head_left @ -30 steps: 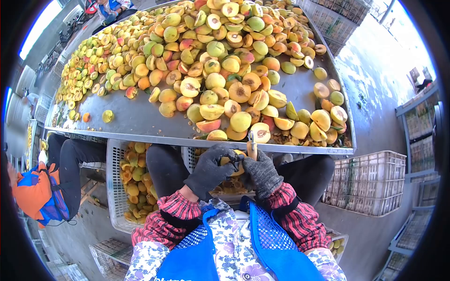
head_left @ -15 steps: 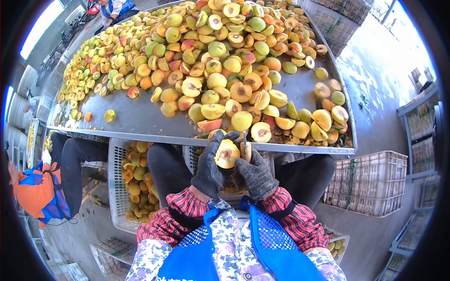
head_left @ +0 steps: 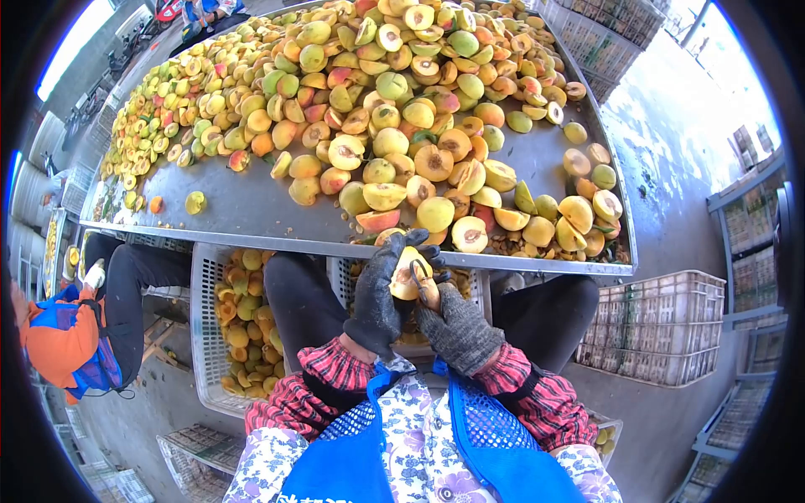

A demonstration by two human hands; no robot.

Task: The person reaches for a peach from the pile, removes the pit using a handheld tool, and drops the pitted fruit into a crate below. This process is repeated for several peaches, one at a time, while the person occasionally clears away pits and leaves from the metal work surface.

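Note:
My left hand (head_left: pixel 373 302), in a dark glove, grips a yellow peach half (head_left: pixel 405 281) with its cut face turned toward my right hand. In my gloved right hand (head_left: pixel 463 329) is a pitting knife (head_left: pixel 430 297) with a wooden handle and a thin curved metal blade. The blade lies against the cut face of the peach half, around the pit. Both hands are just below the near rim of a metal table (head_left: pixel 277 241). On that table a large heap of peach halves (head_left: pixel 386 138) is piled, some with pits showing.
A white crate (head_left: pixel 201 335) of peach halves stands left of my legs, and another crate (head_left: pixel 337 281) sits partly hidden under my hands. Stacked crates (head_left: pixel 654 327) stand at right. A person in an orange sleeve (head_left: pixel 63 339) sits at left; another (head_left: pixel 205 15) is beyond the table.
The pitting knife has gone from upright beside the peach half to its cut face. My right hand has tilted toward the left one, and the peach half has turned.

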